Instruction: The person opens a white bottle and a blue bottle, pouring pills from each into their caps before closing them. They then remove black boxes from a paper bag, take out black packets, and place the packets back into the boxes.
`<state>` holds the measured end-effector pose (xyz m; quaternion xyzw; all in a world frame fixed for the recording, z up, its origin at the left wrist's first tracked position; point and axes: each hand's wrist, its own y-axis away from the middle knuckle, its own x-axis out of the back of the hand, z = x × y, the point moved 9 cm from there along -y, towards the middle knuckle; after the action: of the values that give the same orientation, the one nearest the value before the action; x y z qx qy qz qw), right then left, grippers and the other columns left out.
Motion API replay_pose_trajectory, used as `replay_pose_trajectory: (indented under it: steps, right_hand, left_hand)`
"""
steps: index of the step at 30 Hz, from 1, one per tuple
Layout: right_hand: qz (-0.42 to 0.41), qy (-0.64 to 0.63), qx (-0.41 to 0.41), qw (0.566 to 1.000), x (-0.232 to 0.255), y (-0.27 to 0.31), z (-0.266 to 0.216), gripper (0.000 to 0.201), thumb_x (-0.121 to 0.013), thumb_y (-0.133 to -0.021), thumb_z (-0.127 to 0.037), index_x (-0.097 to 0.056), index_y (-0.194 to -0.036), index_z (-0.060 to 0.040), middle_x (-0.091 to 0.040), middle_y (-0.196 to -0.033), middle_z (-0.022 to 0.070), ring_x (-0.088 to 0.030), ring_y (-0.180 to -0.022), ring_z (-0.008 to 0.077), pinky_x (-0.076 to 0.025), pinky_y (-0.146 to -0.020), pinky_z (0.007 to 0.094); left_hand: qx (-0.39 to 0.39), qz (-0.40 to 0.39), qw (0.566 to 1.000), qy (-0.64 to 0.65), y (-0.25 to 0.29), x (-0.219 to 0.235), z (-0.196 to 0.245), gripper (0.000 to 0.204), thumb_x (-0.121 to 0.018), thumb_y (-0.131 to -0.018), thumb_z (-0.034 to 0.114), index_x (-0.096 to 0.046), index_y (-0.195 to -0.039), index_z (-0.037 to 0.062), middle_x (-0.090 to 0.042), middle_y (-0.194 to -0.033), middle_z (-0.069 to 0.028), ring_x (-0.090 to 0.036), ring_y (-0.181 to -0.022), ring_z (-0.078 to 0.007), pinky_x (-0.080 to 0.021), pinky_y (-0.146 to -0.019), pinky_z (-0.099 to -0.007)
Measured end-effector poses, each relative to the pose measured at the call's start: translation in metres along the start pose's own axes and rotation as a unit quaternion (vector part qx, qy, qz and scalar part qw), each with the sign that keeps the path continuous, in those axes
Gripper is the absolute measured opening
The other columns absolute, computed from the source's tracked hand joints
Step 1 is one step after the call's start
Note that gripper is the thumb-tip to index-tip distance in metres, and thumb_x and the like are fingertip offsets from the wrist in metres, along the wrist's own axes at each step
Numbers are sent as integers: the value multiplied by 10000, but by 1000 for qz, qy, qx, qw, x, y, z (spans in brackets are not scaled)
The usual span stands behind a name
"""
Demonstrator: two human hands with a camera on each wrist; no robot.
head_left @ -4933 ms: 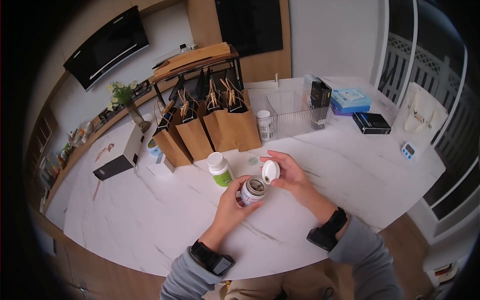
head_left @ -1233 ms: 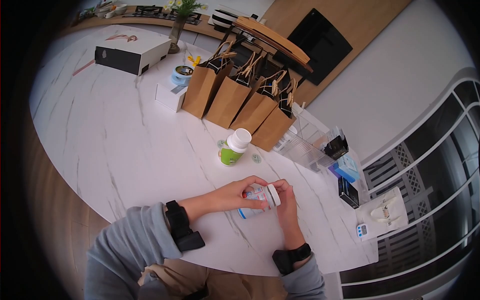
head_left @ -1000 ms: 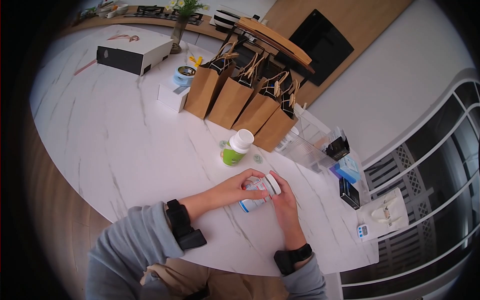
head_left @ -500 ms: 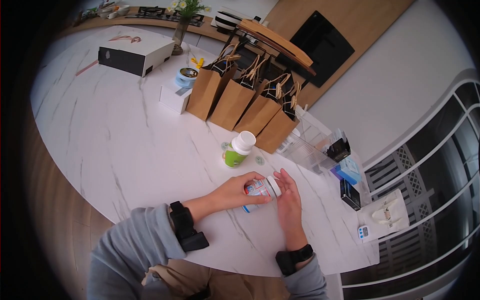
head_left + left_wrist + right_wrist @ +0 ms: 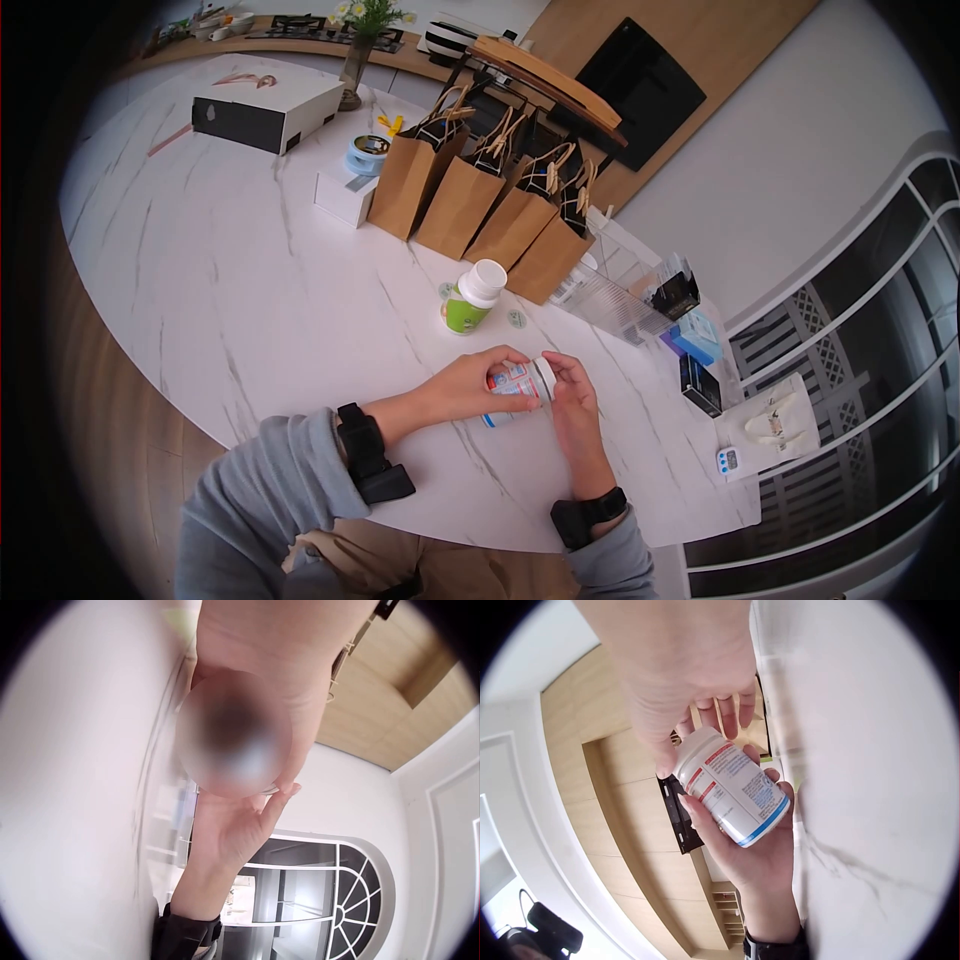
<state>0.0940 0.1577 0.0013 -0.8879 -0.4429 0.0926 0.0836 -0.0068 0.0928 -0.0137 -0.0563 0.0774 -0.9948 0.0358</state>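
Note:
My left hand (image 5: 462, 386) grips a white pill bottle (image 5: 515, 384) with red and blue print, tilted above the table. Its white cap (image 5: 547, 376) sits on the mouth, facing my right hand (image 5: 580, 415). The right thumb and fingers bend around that cap. In the right wrist view, the bottle's label (image 5: 739, 787) shows small text and a blue band at the base, with the left fingers wrapped around the body. A white bottle with a green label (image 5: 466, 312) stands upright beyond my hands. The left wrist view is partly covered by a blurred round patch.
Several brown paper bags (image 5: 460, 205) stand in a row behind the green-labelled bottle. To their right are a clear divided organizer (image 5: 622, 300), a black box (image 5: 700, 386) and a small timer (image 5: 728, 461). A white box (image 5: 342, 200) stands left of the bags.
Earlier the pill bottle was uncapped, its cap in my right hand; now the cap is on it. Half a second ago the right fingers were straighter; now they bend around the cap.

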Motion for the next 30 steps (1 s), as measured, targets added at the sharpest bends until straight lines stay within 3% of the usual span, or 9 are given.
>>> replay_pose_trajectory:
  steps: [4, 9, 11, 18, 22, 25, 27, 28, 30]
  right_hand:
    - [9, 17, 3, 1000, -4, -1, -4, 510, -580, -816, -170, -382, -1262, -20, -466, -1150, 80, -424, -1101, 156, -317, -936, 286]
    - [-15, 34, -18, 999, -14, -3, 11, 686, -612, -791, -129, -228, -1355, -65, -423, -1221, 85, -414, -1125, 171, -335, -926, 296]
    - [-129, 136, -84, 979, -23, 0, 33, 784, -645, -764, -108, -158, -1377, -66, -391, -1264, 95, -406, -1144, 183, -335, -941, 313]
    - [-74, 88, -42, 992, -27, 1, 20, 817, -660, -752, -73, -134, -1377, -65, -319, -1319, 90, -350, -1215, 197, -295, -1005, 331]
    - [-57, 91, -22, 994, -23, 1, 18, 808, -646, -748, -31, -135, -1373, -64, -311, -1322, 87, -322, -1234, 194, -260, -1027, 318]
    - [-48, 119, -9, 992, -14, 0, 21, 769, -635, -735, 3, -176, -1349, -57, -324, -1308, 87, -321, -1233, 190, -253, -1031, 320]
    - [-41, 144, 4, 989, -8, -2, 24, 744, -631, -729, 16, -201, -1332, -53, -332, -1299, 86, -323, -1232, 188, -249, -1033, 321]
    - [-32, 103, 10, 994, -5, -4, 25, 718, -628, -724, 25, -221, -1312, -48, -342, -1288, 87, -328, -1230, 190, -251, -1031, 323]
    - [-23, 60, 18, 998, 0, -6, 29, 692, -624, -720, 34, -241, -1292, -44, -352, -1278, 88, -332, -1227, 192, -253, -1030, 324]
  left_hand:
    - [8, 3, 1000, 9, 1, 1, 3, 634, -716, -700, 369, -455, -1151, 7, -591, -935, -130, -558, -857, -173, -436, -773, -259]
    - [-33, 61, 988, 140, -5, 13, -2, 632, -747, -700, 229, -404, -1180, 2, -566, -1024, -116, -537, -939, -155, -426, -822, -268]
    - [-48, 55, 986, 149, -7, 13, -1, 626, -746, -701, 190, -394, -1184, 4, -555, -1050, -108, -527, -964, -154, -416, -847, -272]
    - [-93, -56, 982, 153, -7, -9, 6, 594, -721, -709, 85, -389, -1197, 24, -499, -1147, -83, -475, -1076, -166, -372, -930, -286]
    - [-100, -47, 981, 158, -6, -9, 10, 568, -700, -722, 67, -395, -1201, 33, -492, -1157, -70, -467, -1094, -167, -366, -937, -290]
    - [-128, -14, 985, 112, -2, -4, 24, 534, -677, -743, 71, -403, -1200, 37, -494, -1161, -74, -473, -1094, -182, -356, -950, -291]
    - [-158, 81, 984, 29, 4, 14, 41, 499, -666, -740, 67, -429, -1179, 47, -507, -1116, -90, -497, -1062, -200, -377, -915, -308]
    - [-159, 80, 984, 27, 6, 17, 45, 499, -666, -740, 67, -429, -1179, 47, -507, -1116, -90, -497, -1062, -200, -377, -915, -308]
    - [-200, 202, 952, -113, 18, 41, 63, 496, -674, -714, 60, -449, -1156, 52, -506, -1072, -112, -506, -1035, -228, -398, -861, -328]
